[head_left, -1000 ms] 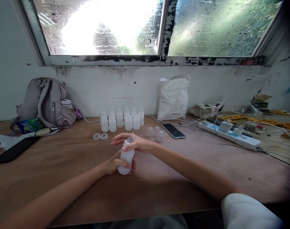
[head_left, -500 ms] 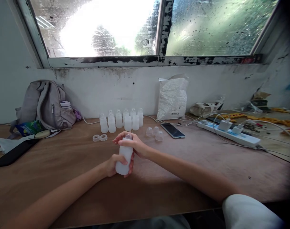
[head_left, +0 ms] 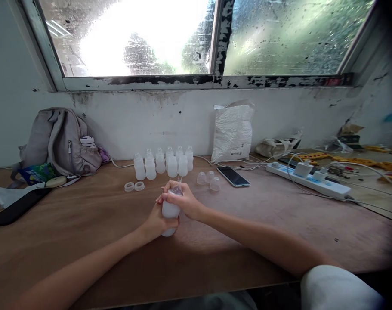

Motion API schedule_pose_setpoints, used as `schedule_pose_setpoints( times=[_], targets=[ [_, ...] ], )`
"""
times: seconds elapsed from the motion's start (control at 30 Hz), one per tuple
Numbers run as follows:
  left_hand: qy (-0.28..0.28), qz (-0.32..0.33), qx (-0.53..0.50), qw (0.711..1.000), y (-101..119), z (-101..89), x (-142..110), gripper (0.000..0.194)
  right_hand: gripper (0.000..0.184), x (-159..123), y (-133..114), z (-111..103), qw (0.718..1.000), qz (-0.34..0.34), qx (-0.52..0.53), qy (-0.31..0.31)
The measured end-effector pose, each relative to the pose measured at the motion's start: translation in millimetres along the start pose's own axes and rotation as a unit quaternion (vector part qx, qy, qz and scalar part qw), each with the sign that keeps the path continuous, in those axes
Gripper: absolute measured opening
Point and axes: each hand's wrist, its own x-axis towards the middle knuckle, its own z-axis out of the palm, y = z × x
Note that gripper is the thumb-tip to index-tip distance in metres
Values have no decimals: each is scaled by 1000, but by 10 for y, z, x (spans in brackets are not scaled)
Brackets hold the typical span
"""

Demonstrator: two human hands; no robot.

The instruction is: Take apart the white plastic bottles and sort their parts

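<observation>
A frosted white baby bottle (head_left: pixel 170 209) stands slightly tilted between my hands, above the table's near middle. My left hand (head_left: pixel 159 221) is wrapped round its lower body. My right hand (head_left: pixel 181 199) is closed round its top, fingers about the neck; a clear teat (head_left: pixel 177 188) pokes up there. Whether a collar ring is under my right fingers is hidden. Just beyond stand several similar baby bottles (head_left: pixel 150 168) in rows. Two loose collar rings (head_left: pixel 129 187) lie left of my hands, and three clear domed caps (head_left: pixel 215 184) lie to the right.
Right of the caps lies a phone (head_left: pixel 233 176). A white power strip (head_left: pixel 308 181) with plugs and cables is farther right. A white plastic package (head_left: pixel 233 133) leans on the wall. At left are a grey backpack (head_left: pixel 58 142) and a black flat object (head_left: pixel 20 206).
My left hand has shifted its hold, fingers now wrapping the bottle's lower body. My right hand has closed more tightly round the top, and the teat shows more.
</observation>
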Motion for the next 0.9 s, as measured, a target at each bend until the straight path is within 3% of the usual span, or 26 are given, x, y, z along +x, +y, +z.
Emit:
schedule_pose_setpoints(
  times=[0.1,0.27,0.57,0.73,0.9],
  targets=[
    [47,58,72,995,-131,-45,54,15,20,-35,-18,8,998,-20,-65,-1],
    [84,78,168,979,-321,-125,114,14,22,-56,99,-16,992,-32,-118,42],
    [145,107,289,940,-165,-84,70,28,12,-128,22,57,987,-64,-121,81],
    [154,129,287,937,-186,-139,90,31,12,-100,38,32,987,-79,-133,50],
    [171,82,282,940,-192,-209,185,37,25,103,9,-131,980,-40,-191,-31]
  ],
)
